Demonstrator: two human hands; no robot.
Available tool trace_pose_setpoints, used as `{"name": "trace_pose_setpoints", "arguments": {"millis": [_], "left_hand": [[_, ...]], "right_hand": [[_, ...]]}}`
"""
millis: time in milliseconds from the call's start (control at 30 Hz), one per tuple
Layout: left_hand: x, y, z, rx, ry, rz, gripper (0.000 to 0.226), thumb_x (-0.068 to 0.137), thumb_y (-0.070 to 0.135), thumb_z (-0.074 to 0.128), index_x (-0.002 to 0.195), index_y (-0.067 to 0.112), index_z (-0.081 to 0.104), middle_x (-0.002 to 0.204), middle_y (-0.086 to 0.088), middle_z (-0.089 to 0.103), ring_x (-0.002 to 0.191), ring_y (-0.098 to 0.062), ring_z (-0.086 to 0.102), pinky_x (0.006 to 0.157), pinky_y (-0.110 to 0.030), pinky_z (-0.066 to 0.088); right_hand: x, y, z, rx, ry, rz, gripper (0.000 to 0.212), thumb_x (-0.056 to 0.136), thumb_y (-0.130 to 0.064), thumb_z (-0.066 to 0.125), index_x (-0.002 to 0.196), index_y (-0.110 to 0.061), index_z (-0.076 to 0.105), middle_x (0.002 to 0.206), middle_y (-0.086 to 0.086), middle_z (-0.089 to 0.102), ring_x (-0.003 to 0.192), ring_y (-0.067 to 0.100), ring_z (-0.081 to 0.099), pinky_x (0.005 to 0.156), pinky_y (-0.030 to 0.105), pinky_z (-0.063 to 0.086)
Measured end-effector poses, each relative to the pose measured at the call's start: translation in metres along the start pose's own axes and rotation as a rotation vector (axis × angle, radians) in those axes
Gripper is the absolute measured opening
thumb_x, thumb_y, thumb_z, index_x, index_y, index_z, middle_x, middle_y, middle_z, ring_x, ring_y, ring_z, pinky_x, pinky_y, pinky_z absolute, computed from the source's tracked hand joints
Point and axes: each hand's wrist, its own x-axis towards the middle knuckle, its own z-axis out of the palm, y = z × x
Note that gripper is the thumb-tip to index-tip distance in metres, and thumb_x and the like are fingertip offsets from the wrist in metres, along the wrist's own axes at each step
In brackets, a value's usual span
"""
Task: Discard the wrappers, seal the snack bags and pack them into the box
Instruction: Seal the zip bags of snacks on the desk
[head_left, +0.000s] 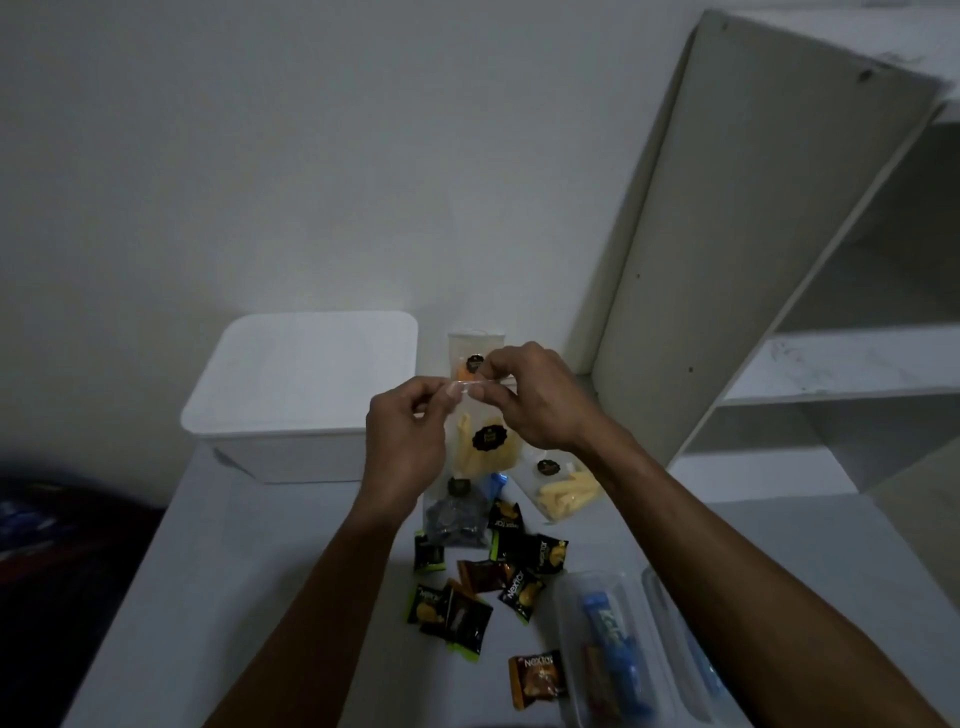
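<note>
Both hands, left (410, 415) and right (524, 395), pinch the clear yellow-snack bag (485, 441) along its top seal; seal runs left-right; white lidded box (301, 384) sits left.

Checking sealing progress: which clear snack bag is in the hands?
The bag of yellow sticks held up, left hand and right hand pinching its top; the others lie on the table.

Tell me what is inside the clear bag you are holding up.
The clear bag holds pale yellow snack sticks; a black round label covers some. Both hands pinch its top.
</note>
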Motion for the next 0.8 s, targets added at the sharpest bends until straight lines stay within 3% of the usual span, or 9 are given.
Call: {"name": "trace_pose_setpoints", "arguments": {"millis": [200, 300, 500, 600, 733, 800], "left_hand": [[-0.002, 0.007, -0.003, 0.039, 0.045, 0.019, 0.011, 0.093, 0.025, 0.064, 0.088, 0.022, 0.073, 0.081, 0.012, 0.072, 0.079, 0.0, 0.065, 0.066, -0.01, 0.045], [-0.002, 0.008, -0.009, 0.029, 0.036, 0.038, 0.011, 0.093, 0.025, 0.064, 0.086, 0.022, 0.072, 0.08, 0.01, 0.071, 0.079, -0.001, 0.065, 0.065, -0.006, 0.045], [-0.005, 0.011, -0.008, -0.06, -0.034, 0.04, 0.007, 0.09, 0.022, 0.068, 0.086, 0.019, 0.072, 0.084, 0.008, 0.071, 0.081, -0.003, 0.064, 0.073, -0.022, 0.052], [-0.003, 0.012, -0.008, -0.075, -0.007, 0.044, 0.011, 0.09, 0.018, 0.068, 0.08, 0.022, 0.07, 0.081, 0.008, 0.07, 0.079, -0.003, 0.064, 0.071, -0.02, 0.052], [-0.002, 0.012, -0.006, -0.093, 0.001, 0.035, 0.015, 0.09, 0.015, 0.068, 0.077, 0.023, 0.069, 0.081, 0.006, 0.07, 0.081, -0.008, 0.064, 0.075, -0.026, 0.055], [-0.003, 0.013, -0.006, -0.113, -0.004, 0.04, 0.013, 0.09, 0.016, 0.068, 0.079, 0.022, 0.069, 0.081, 0.005, 0.07, 0.081, -0.007, 0.064, 0.073, -0.022, 0.054]], "right_hand": [[-0.005, -0.005, -0.004, 0.03, 0.018, -0.013, 0.011, 0.091, -0.042, 0.063, 0.081, -0.037, 0.062, 0.087, -0.018, 0.066, 0.089, 0.011, 0.063, 0.081, 0.041, 0.053], [-0.008, -0.005, -0.012, 0.061, 0.001, 0.011, 0.011, 0.092, -0.037, 0.064, 0.089, -0.028, 0.07, 0.089, -0.017, 0.066, 0.089, 0.008, 0.062, 0.081, 0.037, 0.053], [-0.012, -0.008, -0.016, 0.077, 0.017, 0.021, 0.013, 0.093, -0.035, 0.064, 0.092, -0.024, 0.07, 0.092, -0.012, 0.069, 0.09, 0.01, 0.063, 0.078, 0.034, 0.051], [-0.016, -0.008, -0.023, 0.136, 0.009, 0.019, 0.016, 0.092, -0.033, 0.066, 0.094, -0.019, 0.073, 0.091, -0.009, 0.07, 0.089, 0.009, 0.063, 0.072, 0.026, 0.044], [-0.019, -0.007, -0.026, 0.143, 0.025, 0.05, 0.013, 0.092, -0.031, 0.066, 0.09, -0.019, 0.071, 0.084, -0.012, 0.065, 0.082, 0.008, 0.059, 0.068, 0.025, 0.038], [-0.019, -0.006, -0.025, 0.141, 0.035, 0.054, 0.012, 0.092, -0.03, 0.066, 0.09, -0.02, 0.07, 0.083, -0.013, 0.064, 0.079, 0.005, 0.057, 0.069, 0.025, 0.038]]}}
